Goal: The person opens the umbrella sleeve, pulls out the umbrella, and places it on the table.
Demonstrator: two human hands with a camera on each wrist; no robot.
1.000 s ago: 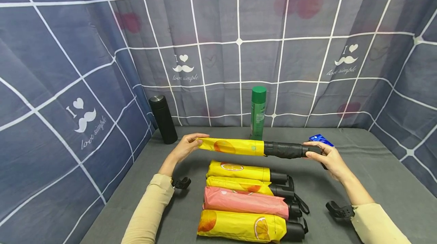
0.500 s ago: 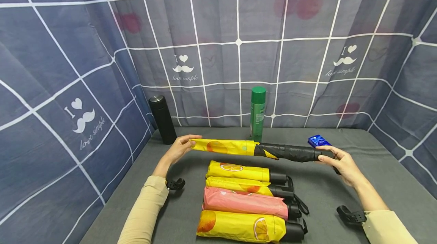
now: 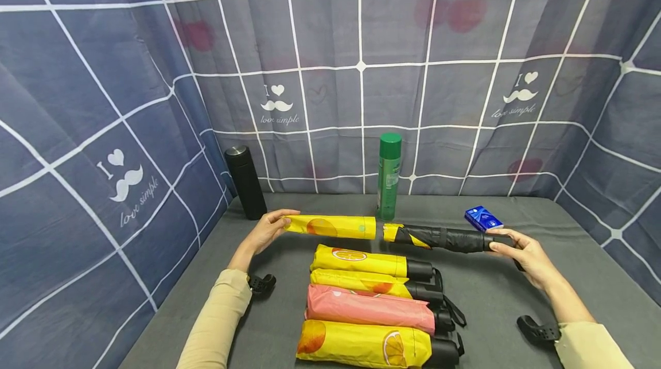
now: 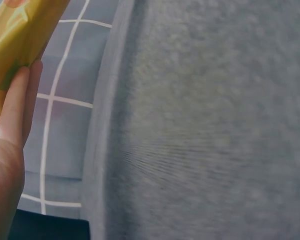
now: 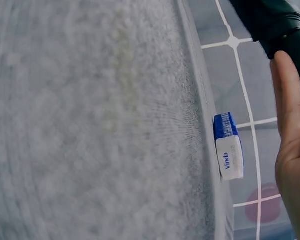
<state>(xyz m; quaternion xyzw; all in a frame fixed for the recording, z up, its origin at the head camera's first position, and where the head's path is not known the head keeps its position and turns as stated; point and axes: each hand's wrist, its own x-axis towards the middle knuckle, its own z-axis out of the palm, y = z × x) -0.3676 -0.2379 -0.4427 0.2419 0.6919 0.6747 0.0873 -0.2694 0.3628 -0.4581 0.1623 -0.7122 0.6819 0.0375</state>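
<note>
A yellow umbrella sleeve [image 3: 341,226] with an orange fruit print is pinched at its left end by my left hand [image 3: 264,236]. My right hand [image 3: 527,257] grips the black handle of a folded umbrella [image 3: 454,240], whose left tip shows some yellow cloth. A narrow gap separates the sleeve's mouth from the umbrella's tip. Both are held up above the grey table. In the left wrist view, fingers [image 4: 14,110] lie along the sleeve; in the right wrist view, fingers [image 5: 289,95] lie against the dark handle. Thumbs are mostly hidden there.
Several folded umbrellas lie in a row nearer me: a yellow one [image 3: 361,260], another yellow one [image 3: 356,281], a pink one [image 3: 369,307] and a front yellow one [image 3: 361,343]. Behind stand a black flask [image 3: 245,185] and a green spray can [image 3: 388,179]. A blue tissue pack [image 3: 482,218] lies right.
My hands have moved apart, the right one further right and slightly down. The umbrella has slid out of the yellow sleeve, and a gap has opened between them.
</note>
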